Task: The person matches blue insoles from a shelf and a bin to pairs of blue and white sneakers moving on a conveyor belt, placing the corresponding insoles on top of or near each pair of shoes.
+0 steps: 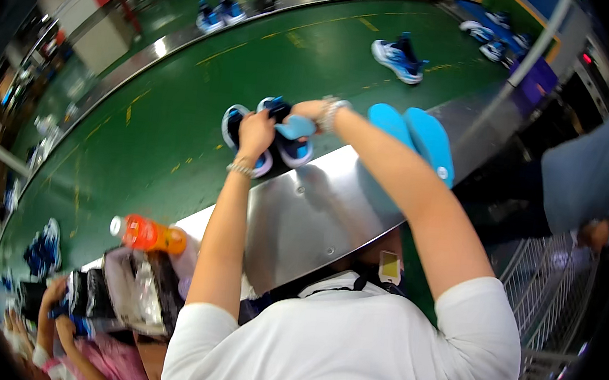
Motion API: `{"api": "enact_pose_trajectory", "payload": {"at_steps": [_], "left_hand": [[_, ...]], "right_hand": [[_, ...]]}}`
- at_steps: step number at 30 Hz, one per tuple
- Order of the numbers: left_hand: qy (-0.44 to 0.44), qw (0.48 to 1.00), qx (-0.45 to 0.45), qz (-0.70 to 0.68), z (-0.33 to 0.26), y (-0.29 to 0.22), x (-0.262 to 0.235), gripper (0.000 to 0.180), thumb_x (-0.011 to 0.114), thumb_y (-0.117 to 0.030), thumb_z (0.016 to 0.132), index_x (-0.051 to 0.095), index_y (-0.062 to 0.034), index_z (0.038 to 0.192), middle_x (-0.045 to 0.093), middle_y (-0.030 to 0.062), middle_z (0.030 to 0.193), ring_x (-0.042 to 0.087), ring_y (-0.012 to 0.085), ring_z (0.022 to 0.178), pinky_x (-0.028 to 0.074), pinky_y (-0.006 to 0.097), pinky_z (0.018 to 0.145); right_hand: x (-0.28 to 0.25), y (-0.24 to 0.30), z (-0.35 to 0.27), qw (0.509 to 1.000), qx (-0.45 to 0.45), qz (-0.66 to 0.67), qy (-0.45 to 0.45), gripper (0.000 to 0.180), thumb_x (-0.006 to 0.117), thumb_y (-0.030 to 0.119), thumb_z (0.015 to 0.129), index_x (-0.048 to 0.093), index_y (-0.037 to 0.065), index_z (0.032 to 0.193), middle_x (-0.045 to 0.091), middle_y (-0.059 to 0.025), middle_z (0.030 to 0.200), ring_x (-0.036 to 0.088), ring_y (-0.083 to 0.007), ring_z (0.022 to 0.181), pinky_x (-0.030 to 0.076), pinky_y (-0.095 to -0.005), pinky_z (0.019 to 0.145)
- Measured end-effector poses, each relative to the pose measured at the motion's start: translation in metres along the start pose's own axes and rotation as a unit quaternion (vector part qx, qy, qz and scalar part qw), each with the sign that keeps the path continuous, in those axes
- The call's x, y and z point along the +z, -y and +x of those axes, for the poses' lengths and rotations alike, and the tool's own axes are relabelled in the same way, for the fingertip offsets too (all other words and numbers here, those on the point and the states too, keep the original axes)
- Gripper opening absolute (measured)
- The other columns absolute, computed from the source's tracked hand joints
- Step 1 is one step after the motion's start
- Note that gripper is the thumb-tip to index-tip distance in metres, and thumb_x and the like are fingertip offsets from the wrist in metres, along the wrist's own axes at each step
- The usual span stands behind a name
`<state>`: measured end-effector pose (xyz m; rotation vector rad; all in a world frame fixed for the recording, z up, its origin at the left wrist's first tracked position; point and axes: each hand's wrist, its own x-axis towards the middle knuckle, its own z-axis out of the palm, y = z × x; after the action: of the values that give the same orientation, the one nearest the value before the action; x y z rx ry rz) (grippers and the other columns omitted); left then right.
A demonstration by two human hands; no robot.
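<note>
Navy shoes (234, 123) stand paired, blue insole (296, 127) over one

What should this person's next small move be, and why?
Probably ease the light blue flat piece down into the right one of the paired shoes. The right hand holds that piece at this shoe, and the left hand is also at the pair, perhaps steadying it, though blur hides its exact grip.
</note>
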<state>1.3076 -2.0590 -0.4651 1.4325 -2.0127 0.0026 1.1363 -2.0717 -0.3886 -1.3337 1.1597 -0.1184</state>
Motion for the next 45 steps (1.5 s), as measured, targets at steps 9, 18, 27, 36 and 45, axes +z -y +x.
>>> {"api": "enact_pose_trajectory", "payload": {"at_steps": [9, 18, 27, 36, 45], "left_hand": [[0.033, 0.999, 0.021, 0.001, 0.002, -0.004, 0.001, 0.018, 0.044, -0.009, 0.076, 0.056, 0.0046, 0.078, 0.057, 0.0241, 0.068, 0.055, 0.0388, 0.072, 0.039, 0.044, 0.083], [0.06, 0.998, -0.005, 0.0, -0.001, 0.003, 0.002, 0.016, 0.046, -0.011, 0.075, 0.053, 0.0033, 0.079, 0.057, 0.0236, 0.077, 0.051, 0.0401, 0.078, 0.039, 0.048, 0.072], [0.067, 0.995, -0.069, 0.033, -0.018, 0.019, -0.013, 0.024, 0.046, -0.009, 0.075, 0.057, 0.0027, 0.092, 0.058, 0.0259, 0.078, 0.053, 0.0413, 0.083, 0.04, 0.046, 0.078], [0.048, 0.997, -0.054, -0.034, 0.0, 0.011, -0.013, 0.023, 0.049, -0.015, 0.077, 0.057, 0.0039, 0.088, 0.058, 0.026, 0.077, 0.056, 0.0396, 0.074, 0.043, 0.045, 0.068], [0.321, 0.945, 0.042, 0.049, 0.013, -0.029, -0.021, 0.021, 0.065, -0.013, 0.066, 0.058, 0.0027, 0.078, 0.058, 0.0202, 0.079, 0.056, 0.0349, 0.078, 0.045, 0.038, 0.069]], "right_hand": [[0.056, -0.007, 0.042, 0.847, -0.095, -0.434, -0.292, 0.026, 0.046, 0.019, 0.076, 0.066, 0.006, 0.087, 0.063, -0.0148, 0.092, 0.061, -0.0262, 0.087, 0.049, -0.0359, 0.075], [0.057, -0.037, 0.126, 0.839, -0.057, -0.43, -0.33, 0.025, 0.049, 0.022, 0.077, 0.064, 0.009, 0.093, 0.062, -0.0096, 0.098, 0.06, -0.0225, 0.089, 0.049, -0.034, 0.073], [0.084, -0.002, 0.086, 0.876, -0.069, -0.4, -0.26, 0.047, 0.045, 0.037, 0.078, 0.053, 0.011, 0.116, 0.053, -0.0059, 0.118, 0.052, -0.0212, 0.106, 0.043, -0.0316, 0.086], [0.075, -0.022, 0.082, 0.886, -0.13, -0.336, -0.292, 0.024, 0.046, 0.015, 0.077, 0.065, 0.003, 0.085, 0.063, -0.0189, 0.086, 0.061, -0.0268, 0.085, 0.048, -0.0338, 0.077], [0.095, -0.13, -0.099, 0.914, -0.267, -0.048, -0.303, 0.019, 0.043, 0.017, 0.086, 0.056, 0.004, 0.089, 0.06, -0.0103, 0.072, 0.058, -0.0192, 0.062, 0.045, -0.0322, 0.059]]}}
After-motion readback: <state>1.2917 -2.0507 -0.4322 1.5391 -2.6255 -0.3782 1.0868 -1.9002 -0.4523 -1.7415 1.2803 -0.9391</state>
